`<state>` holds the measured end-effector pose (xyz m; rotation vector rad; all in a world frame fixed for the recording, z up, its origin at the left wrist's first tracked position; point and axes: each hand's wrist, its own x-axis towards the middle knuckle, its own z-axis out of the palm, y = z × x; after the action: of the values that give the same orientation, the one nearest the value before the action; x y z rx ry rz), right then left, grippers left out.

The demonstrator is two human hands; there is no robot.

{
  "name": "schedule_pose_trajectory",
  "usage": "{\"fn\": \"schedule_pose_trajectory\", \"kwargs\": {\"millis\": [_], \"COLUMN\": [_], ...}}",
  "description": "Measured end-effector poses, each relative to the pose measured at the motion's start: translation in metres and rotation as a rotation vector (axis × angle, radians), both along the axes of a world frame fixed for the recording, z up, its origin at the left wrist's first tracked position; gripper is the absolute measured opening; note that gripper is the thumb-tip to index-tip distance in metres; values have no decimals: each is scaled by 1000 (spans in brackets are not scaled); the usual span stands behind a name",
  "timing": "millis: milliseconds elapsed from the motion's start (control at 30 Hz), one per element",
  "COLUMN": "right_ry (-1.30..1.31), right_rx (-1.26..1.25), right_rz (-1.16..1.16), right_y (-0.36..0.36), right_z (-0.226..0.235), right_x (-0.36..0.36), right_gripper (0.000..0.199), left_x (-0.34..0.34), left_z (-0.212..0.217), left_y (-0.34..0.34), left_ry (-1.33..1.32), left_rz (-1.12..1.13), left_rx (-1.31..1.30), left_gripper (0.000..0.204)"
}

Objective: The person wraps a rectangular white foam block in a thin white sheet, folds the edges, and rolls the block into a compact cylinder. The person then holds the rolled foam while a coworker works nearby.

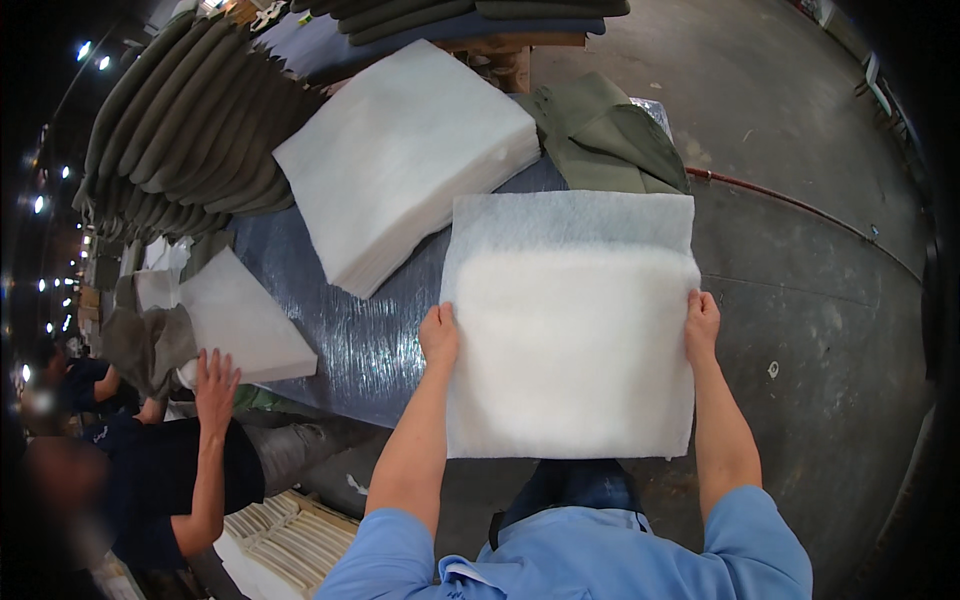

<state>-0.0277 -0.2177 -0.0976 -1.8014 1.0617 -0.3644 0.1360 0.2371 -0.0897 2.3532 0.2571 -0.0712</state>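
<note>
Between my hands is a sheet of white batting [575,350], nearly square and held in front of my body. Its far strip is thinner and more see-through; the rest looks thicker and brighter, like a pad, though I cannot tell whether that is a separate layer. My left hand [438,335] is closed on its left edge, and my right hand [702,325] grips the right edge at about the same height. Beyond the sheet, a tall stack of white batting sheets [410,150] lies on the table [300,290], which is covered in shiny plastic.
Olive-green fabric [610,135] lies at the table's far right corner. Many dark green padded pieces [190,120] are stacked at the far left. To my left, a co-worker's hand [215,390] touches a white foam slab [240,320] beside grey-green fabric [150,345]. Concrete floor [800,400] extends to the right.
</note>
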Motion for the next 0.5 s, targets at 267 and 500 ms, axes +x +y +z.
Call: {"fn": "schedule_pose_trajectory", "kwargs": {"millis": [267,500], "right_ry": [20,-7], "right_rx": [-145,-128], "right_rz": [-21,1], "right_y": [-2,-17], "right_z": [-14,-44], "right_x": [-2,-6], "right_gripper": [36,36], "left_x": [0,3], "left_z": [-8,-24], "left_y": [2,5], "left_ry": [28,23], "left_rz": [-20,-70], "left_rx": [119,63], "left_gripper": [42,42]}}
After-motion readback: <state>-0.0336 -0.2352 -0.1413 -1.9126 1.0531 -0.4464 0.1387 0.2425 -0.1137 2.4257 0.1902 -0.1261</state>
